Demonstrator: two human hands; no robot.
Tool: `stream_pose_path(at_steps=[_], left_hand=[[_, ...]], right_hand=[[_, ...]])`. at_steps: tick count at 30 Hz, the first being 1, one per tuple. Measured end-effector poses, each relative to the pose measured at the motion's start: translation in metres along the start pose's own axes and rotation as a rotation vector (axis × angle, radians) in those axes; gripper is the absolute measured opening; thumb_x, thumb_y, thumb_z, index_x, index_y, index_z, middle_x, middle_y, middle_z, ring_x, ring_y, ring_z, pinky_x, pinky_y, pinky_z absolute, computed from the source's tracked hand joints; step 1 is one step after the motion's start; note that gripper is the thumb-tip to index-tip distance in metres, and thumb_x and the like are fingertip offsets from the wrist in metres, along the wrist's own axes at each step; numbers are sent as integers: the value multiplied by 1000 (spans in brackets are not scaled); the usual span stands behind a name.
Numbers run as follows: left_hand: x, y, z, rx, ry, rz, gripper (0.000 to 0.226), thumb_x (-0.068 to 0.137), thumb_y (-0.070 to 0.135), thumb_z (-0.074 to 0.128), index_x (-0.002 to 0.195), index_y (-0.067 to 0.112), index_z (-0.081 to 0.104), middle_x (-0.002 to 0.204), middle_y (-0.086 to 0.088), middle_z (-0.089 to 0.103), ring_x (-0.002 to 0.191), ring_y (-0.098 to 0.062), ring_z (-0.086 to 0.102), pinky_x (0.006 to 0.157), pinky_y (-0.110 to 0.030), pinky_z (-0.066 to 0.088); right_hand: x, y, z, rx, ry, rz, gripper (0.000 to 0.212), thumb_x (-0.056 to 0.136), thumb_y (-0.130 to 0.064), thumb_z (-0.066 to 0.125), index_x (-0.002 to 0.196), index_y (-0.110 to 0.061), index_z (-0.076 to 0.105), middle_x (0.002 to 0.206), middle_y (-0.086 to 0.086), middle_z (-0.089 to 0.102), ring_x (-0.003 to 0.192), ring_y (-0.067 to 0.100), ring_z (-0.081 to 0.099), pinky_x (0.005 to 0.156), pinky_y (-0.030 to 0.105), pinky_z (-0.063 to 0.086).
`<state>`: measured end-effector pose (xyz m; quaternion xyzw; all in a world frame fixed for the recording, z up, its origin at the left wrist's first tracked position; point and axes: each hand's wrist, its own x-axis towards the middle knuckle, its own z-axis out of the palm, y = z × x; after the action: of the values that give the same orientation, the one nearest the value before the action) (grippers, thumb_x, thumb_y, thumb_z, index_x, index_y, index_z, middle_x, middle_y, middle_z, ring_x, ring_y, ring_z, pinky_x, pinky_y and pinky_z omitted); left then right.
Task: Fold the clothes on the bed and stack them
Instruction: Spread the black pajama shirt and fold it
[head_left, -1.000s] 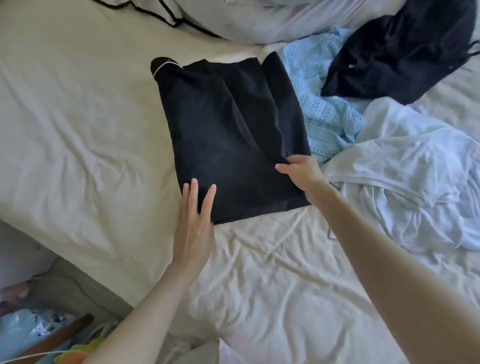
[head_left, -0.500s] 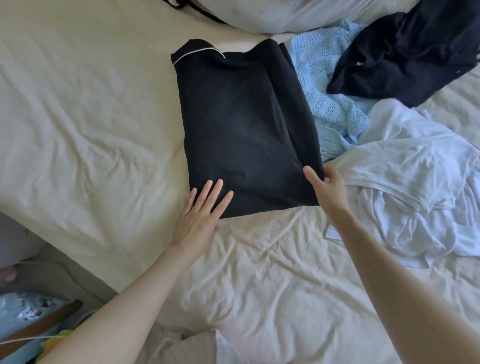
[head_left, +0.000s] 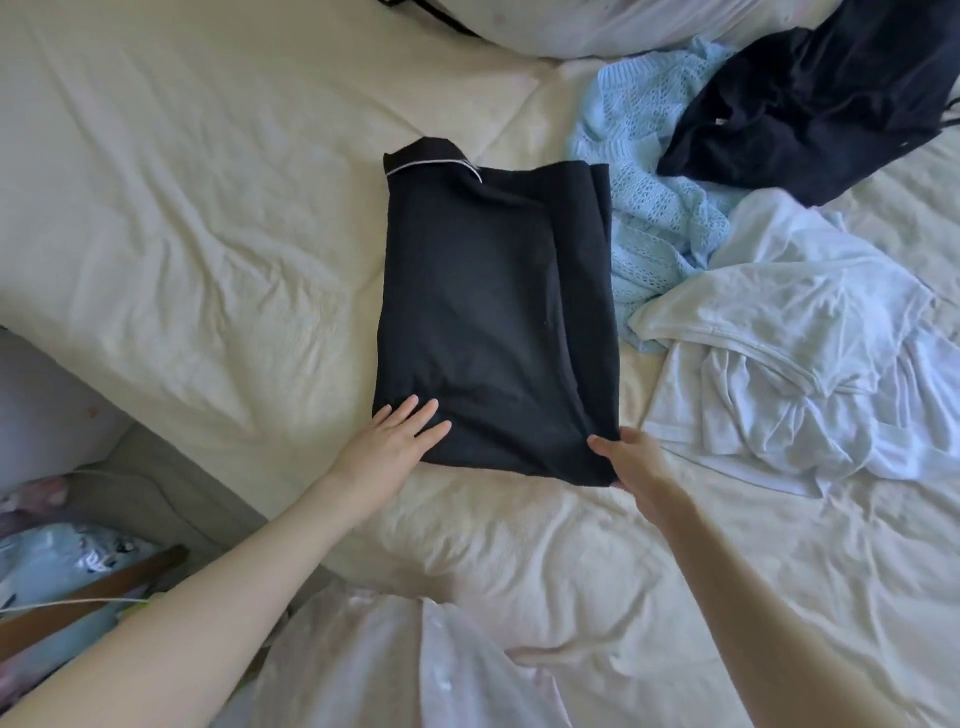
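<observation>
Four garments lie on the bed: one folded black garment, one light blue knit, one dark garment, one white shirt. Left hand rests flat on the folded piece, fingers straight; right hand pinches its near corner.

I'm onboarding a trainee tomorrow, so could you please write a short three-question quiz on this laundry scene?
1. True or false: the left hand lies flat on the folded black garment.
2. Which corner does the right hand pinch? A far left, B near right, C far right.
3. Fill in: the crumpled dark garment lies partly on the light blue ____.

Key: 1 true; 2 B; 3 knit.
</observation>
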<state>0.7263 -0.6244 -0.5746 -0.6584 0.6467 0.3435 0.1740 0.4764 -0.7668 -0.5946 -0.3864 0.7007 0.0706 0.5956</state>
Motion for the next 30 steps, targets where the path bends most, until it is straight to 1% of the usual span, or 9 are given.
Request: stream_pose_path(at_steps=[6, 10, 13, 16, 20, 23, 25, 28, 30], left_hand=[[-56, 31, 37, -171, -203, 36, 77, 87, -16, 31, 151, 22, 12, 160, 1, -2, 147, -18, -1, 118, -29, 7], [-72, 23, 36, -455, -98, -14, 61, 89, -5, 38, 144, 20, 32, 157, 6, 15, 142, -13, 24, 109, -21, 25], [-74, 9, 18, -643, 16, -45, 38, 87, 5, 50, 119, 26, 49, 125, 13, 46, 109, -6, 52, 83, -10, 38], [-66, -8, -11, -819, 64, -83, 32, 86, 11, 60, 97, 40, 53, 98, 14, 60, 86, 2, 58, 69, -7, 40], [-41, -31, -60, -1002, 267, -107, 36, 85, 11, 64, 90, 46, 58, 73, 16, 61, 60, 1, 51, 61, -10, 38], [-7, -46, -96, -1187, 457, -134, 23, 88, 14, 64, 92, 36, 61, 89, 12, 65, 76, 6, 59, 70, -7, 43], [24, -55, -112, -1258, 566, -243, 14, 88, 26, 64, 101, 29, 59, 105, 3, 65, 92, -4, 61, 80, -16, 47], [61, -65, -116, -1430, 512, -430, 50, 89, 38, 61, 131, 17, 43, 127, -4, 57, 112, -15, 56, 96, -33, 47], [72, -66, -107, -1320, 430, -478, 58, 90, 36, 60, 137, 12, 36, 132, -3, 52, 116, -17, 53, 98, -34, 45]], right_hand=[[-45, 77, 8, -70, -75, 157, 25, 93, -11, 53, 117, -10, 58, 102, 5, 63, 91, 23, 58, 67, 29, 48], [-50, 85, 5, 207, -71, 304, 14, 92, -14, 54, 104, -8, 58, 104, 5, 64, 94, 21, 61, 74, 33, 53], [-51, 67, -3, 382, -113, 423, 7, 90, -12, 56, 94, -7, 58, 89, 6, 64, 78, 17, 60, 52, 24, 52], [-53, 35, -10, 418, -67, 441, 7, 87, -10, 61, 84, -6, 56, 71, 6, 53, 56, 15, 48, 35, 17, 37], [-53, -29, -25, 391, -15, 300, 18, 87, -7, 59, 70, -8, 53, 56, 4, 48, 40, 10, 43, 32, 15, 32], [-44, -87, -29, 478, -53, 229, 20, 93, -7, 48, 73, -6, 51, 45, 6, 56, 30, 7, 46, 29, 12, 31], [-32, -123, -27, 526, -50, 190, 18, 94, -10, 47, 77, -5, 50, 45, 10, 59, 30, 10, 49, 30, 11, 32], [-7, -157, -14, 522, -23, 120, 26, 98, -22, 45, 78, -6, 46, 54, 11, 56, 41, 11, 47, 41, 16, 34], [7, -161, 5, 270, 162, -4, 24, 97, -29, 44, 89, -8, 52, 73, 9, 58, 58, 15, 50, 55, 24, 40]])
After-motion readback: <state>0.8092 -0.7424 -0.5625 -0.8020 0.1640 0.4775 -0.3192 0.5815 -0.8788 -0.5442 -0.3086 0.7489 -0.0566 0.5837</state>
